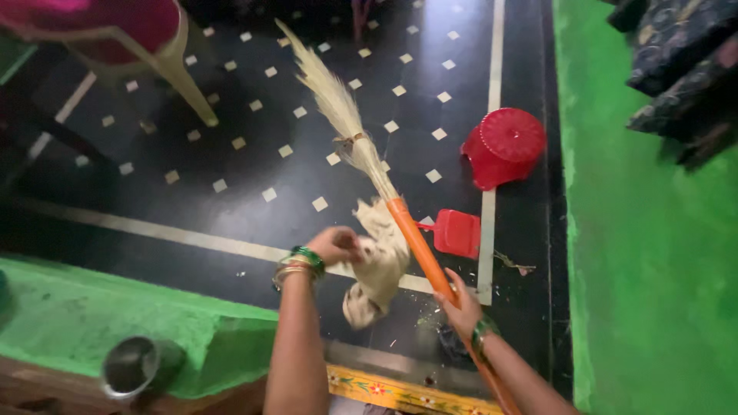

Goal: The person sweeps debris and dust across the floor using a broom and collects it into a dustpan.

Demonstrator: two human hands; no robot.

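Gripping the broom (361, 146) by its orange handle, right hand (461, 306) has fingers closed around it, bristles raised over the dark tiled floor (231, 115). Left hand (336, 244) fingers pinch a beige cloth (378, 265) that hangs beside the handle. Red dustpan (457, 233) and overturned red stool (503, 146) lie nearby on the floor.

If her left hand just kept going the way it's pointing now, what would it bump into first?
The left hand already grips the beige cloth and points toward the right of the picture. Past the cloth, it would probably meet the broom's orange handle, held by the right hand. Depth is hard to judge from above.
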